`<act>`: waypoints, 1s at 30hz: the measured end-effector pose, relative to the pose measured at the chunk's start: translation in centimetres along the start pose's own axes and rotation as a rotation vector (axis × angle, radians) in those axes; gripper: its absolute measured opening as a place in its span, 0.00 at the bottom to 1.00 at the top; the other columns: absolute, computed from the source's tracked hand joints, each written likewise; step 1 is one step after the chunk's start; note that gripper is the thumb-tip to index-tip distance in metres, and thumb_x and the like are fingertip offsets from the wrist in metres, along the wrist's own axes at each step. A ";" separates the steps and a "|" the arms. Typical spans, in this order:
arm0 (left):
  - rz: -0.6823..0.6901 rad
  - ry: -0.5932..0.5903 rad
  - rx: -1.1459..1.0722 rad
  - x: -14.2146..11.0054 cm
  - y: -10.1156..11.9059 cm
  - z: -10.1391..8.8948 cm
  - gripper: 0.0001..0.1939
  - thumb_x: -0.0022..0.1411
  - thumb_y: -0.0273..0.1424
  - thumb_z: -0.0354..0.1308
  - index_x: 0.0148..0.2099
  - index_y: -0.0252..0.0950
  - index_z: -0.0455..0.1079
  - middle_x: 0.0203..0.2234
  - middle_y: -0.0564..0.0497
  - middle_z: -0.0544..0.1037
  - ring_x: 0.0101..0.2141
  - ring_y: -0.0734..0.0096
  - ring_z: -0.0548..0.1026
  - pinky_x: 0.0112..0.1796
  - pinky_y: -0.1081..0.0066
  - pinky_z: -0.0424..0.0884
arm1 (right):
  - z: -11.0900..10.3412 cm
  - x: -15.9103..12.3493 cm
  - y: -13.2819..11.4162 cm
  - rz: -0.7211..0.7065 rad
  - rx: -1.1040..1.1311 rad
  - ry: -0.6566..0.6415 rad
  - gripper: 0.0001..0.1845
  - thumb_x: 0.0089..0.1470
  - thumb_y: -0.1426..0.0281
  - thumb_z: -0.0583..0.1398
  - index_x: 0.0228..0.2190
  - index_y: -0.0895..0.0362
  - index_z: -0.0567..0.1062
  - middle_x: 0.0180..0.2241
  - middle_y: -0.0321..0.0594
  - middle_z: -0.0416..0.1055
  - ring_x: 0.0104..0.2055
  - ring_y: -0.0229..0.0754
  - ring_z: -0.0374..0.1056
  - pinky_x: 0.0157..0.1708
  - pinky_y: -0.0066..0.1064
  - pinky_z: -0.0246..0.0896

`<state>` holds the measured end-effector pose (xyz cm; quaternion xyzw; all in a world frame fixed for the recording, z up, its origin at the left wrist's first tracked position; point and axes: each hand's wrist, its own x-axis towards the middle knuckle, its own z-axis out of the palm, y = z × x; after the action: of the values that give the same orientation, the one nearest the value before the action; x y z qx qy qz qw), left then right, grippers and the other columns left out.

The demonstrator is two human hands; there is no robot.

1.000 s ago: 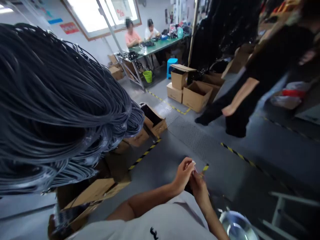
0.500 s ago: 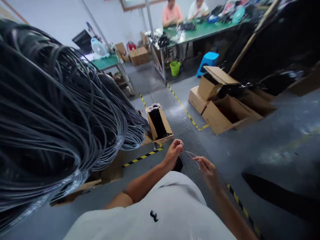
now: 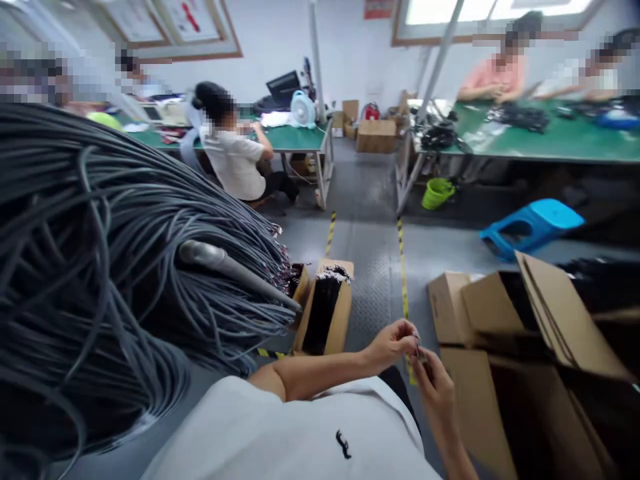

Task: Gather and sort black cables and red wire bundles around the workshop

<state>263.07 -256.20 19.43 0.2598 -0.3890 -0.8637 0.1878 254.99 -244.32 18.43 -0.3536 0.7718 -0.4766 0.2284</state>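
My left hand (image 3: 393,345) and my right hand (image 3: 434,380) meet in front of my white shirt, low in the view. Both pinch a small thin item (image 3: 418,347) between their fingertips; it is too small to name. A huge bundle of grey cables (image 3: 115,253) hangs at my left, its cut ends pointing toward an open cardboard box of black parts (image 3: 325,307) on the floor. The hands are apart from the bundle.
Open cardboard boxes (image 3: 520,333) stand at my right. A tipped blue stool (image 3: 533,223) and a green bucket (image 3: 436,193) lie ahead. Other people sit at green worktables (image 3: 525,140) at the back. Yellow-black tape lines (image 3: 402,267) run along the grey floor.
The view has swung left, bringing seated workers and the tables into sight. My hands, spread apart half a second ago, have come together again on the small item.
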 end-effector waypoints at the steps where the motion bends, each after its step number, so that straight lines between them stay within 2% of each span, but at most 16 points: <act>1: 0.018 0.033 -0.013 2.5 0.8 -0.4 0.26 0.45 0.47 0.70 0.34 0.34 0.63 0.25 0.57 0.68 0.26 0.81 0.66 0.31 0.75 0.62 | -0.1 3.2 0.6 0.022 0.027 -0.048 0.24 0.54 0.50 0.60 0.38 0.58 0.78 0.31 0.43 0.76 0.28 0.41 0.71 0.30 0.30 0.69; 5: 0.121 0.152 0.043 13.3 4.2 -3.3 0.24 0.47 0.45 0.69 0.36 0.34 0.65 0.27 0.55 0.69 0.28 0.80 0.66 0.32 0.75 0.61 | 0.2 17.1 3.0 0.053 0.111 -0.227 0.27 0.47 0.47 0.63 0.34 0.58 0.80 0.29 0.43 0.77 0.28 0.43 0.73 0.29 0.29 0.70; 8: 0.195 0.163 0.191 21.3 8.2 -5.3 0.18 0.51 0.40 0.66 0.38 0.32 0.69 0.31 0.52 0.72 0.31 0.77 0.69 0.36 0.74 0.64 | 0.9 28.4 3.3 0.009 0.116 -0.396 0.27 0.46 0.46 0.63 0.32 0.58 0.80 0.28 0.43 0.77 0.26 0.42 0.71 0.27 0.28 0.68; 13: 0.268 0.252 0.348 31.8 17.3 -7.0 0.13 0.57 0.34 0.61 0.42 0.32 0.74 0.31 0.50 0.75 0.30 0.77 0.69 0.34 0.75 0.64 | 2.5 46.2 0.1 -0.105 0.104 -0.661 0.26 0.48 0.46 0.61 0.28 0.59 0.80 0.22 0.40 0.72 0.23 0.39 0.66 0.25 0.27 0.65; 16: 0.259 0.357 0.360 36.7 22.3 -8.2 0.12 0.57 0.35 0.60 0.40 0.32 0.75 0.27 0.51 0.74 0.27 0.77 0.69 0.32 0.75 0.65 | 4.2 55.2 -1.9 -0.144 0.106 -0.826 0.26 0.49 0.47 0.61 0.28 0.59 0.79 0.23 0.40 0.72 0.24 0.40 0.65 0.25 0.27 0.65; 18: 0.249 0.424 0.323 40.1 24.8 -9.6 0.12 0.56 0.36 0.61 0.38 0.31 0.75 0.25 0.51 0.74 0.26 0.78 0.70 0.31 0.75 0.66 | 5.9 60.8 -2.6 -0.154 0.124 -0.913 0.26 0.50 0.47 0.61 0.28 0.59 0.79 0.24 0.40 0.72 0.26 0.41 0.66 0.27 0.28 0.66; 20: 0.247 0.461 0.256 44.2 26.7 -11.7 0.14 0.55 0.37 0.61 0.38 0.31 0.75 0.24 0.51 0.74 0.25 0.77 0.72 0.31 0.75 0.67 | 7.8 66.2 -2.5 -0.166 0.118 -0.951 0.26 0.49 0.47 0.60 0.27 0.58 0.79 0.23 0.40 0.72 0.26 0.41 0.67 0.27 0.28 0.67; 24: 0.215 0.468 0.180 54.5 31.1 -17.1 0.13 0.52 0.35 0.61 0.36 0.30 0.74 0.24 0.51 0.75 0.24 0.77 0.73 0.29 0.75 0.68 | 12.1 77.8 -2.0 -0.211 0.044 -0.894 0.26 0.48 0.45 0.61 0.28 0.57 0.80 0.21 0.39 0.71 0.25 0.41 0.67 0.25 0.27 0.64; 27: 0.164 0.484 0.215 62.5 36.7 -20.6 0.08 0.50 0.30 0.58 0.33 0.31 0.73 0.22 0.53 0.74 0.23 0.79 0.71 0.29 0.75 0.67 | 14.6 86.7 -3.7 -0.216 0.010 -0.870 0.27 0.48 0.45 0.60 0.28 0.57 0.80 0.20 0.39 0.70 0.24 0.41 0.66 0.24 0.27 0.62; 30: 0.119 0.470 0.295 69.2 43.4 -22.6 0.08 0.49 0.27 0.55 0.33 0.32 0.73 0.22 0.54 0.74 0.23 0.79 0.70 0.29 0.76 0.67 | 16.1 94.6 -7.5 -0.219 0.024 -0.842 0.26 0.50 0.47 0.59 0.25 0.58 0.77 0.19 0.38 0.67 0.23 0.40 0.63 0.23 0.28 0.59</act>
<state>226.86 -332.83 19.11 0.4543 -0.4706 -0.7013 0.2835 207.48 -328.06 16.57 -0.5943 0.5638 -0.3210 0.4754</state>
